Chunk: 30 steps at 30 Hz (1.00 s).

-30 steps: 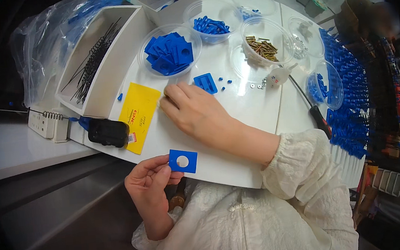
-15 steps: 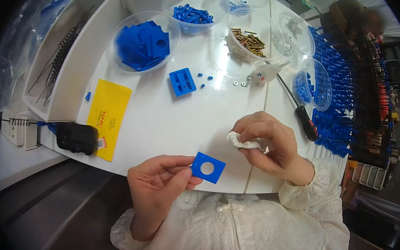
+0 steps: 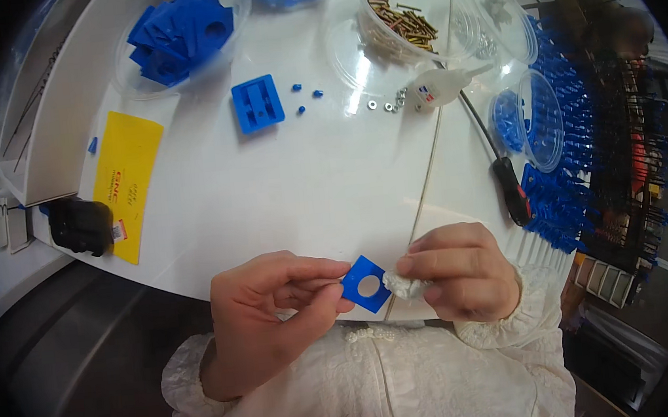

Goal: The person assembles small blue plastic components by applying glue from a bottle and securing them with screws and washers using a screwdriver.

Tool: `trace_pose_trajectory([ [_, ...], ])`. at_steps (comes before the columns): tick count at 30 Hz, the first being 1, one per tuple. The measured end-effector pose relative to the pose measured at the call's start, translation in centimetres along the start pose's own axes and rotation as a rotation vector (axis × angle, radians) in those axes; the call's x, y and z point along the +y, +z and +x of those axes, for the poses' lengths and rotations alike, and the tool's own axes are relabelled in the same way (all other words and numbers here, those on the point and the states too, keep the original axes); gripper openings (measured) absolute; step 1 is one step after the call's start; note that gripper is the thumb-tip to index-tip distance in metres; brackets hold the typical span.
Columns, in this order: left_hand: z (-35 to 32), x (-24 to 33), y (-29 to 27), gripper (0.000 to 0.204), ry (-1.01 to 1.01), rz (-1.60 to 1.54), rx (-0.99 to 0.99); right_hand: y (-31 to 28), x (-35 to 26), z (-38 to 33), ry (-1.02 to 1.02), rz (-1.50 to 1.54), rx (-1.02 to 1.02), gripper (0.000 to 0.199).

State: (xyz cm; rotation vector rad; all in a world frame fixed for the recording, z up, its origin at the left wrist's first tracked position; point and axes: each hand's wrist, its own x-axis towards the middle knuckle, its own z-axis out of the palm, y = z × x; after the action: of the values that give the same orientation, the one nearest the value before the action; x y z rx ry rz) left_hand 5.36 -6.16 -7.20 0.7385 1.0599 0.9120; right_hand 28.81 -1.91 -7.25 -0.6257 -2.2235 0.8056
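Close to the table's near edge, my left hand [image 3: 279,308] pinches a flat blue plate [image 3: 354,288] with a round hole, thumb and fingers closed on its left corner. My right hand [image 3: 466,270] grips a crumpled white cloth or tissue [image 3: 403,285], which meets the plate's right edge. Farther off lies a blue block with slots [image 3: 257,104], and beside it are a few small blue parts [image 3: 318,94]. Several small metal nuts [image 3: 390,108] sit near a white squeeze bottle [image 3: 436,88] that lies on its side.
Clear tubs hold blue plates [image 3: 176,39] and brass-coloured screws [image 3: 401,24]. A red-and-black screwdriver [image 3: 514,193] lies at right, beside a dense mass of blue parts [image 3: 561,212]. At left are a yellow card [image 3: 129,187], a black object [image 3: 81,226] and a white bin [image 3: 63,105].
The right hand has moved down and brought the white wad against the blue plate. The plate has turned and shifted slightly right. The whole view has tilted, so the table things appear higher and farther left.
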Motion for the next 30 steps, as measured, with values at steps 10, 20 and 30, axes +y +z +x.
trace_pose_trajectory([
  [10, 1.0, -0.2, 1.1, 0.021, 0.004, 0.026, -0.051, -0.1, 0.5, -0.8, -0.187, -0.197, -0.019, 0.032],
  [20, 1.2, -0.9, 0.8, 0.021, 0.013, 0.04, -0.065, 0.2, 0.3, -0.7, -0.197, -0.239, 0.016, 0.029],
  [30, 1.2, -1.0, 0.8, 0.021, 0.049, 0.067, -0.07, 0.4, 0.3, -0.5, -0.197, -0.238, 0.022, 0.026],
])
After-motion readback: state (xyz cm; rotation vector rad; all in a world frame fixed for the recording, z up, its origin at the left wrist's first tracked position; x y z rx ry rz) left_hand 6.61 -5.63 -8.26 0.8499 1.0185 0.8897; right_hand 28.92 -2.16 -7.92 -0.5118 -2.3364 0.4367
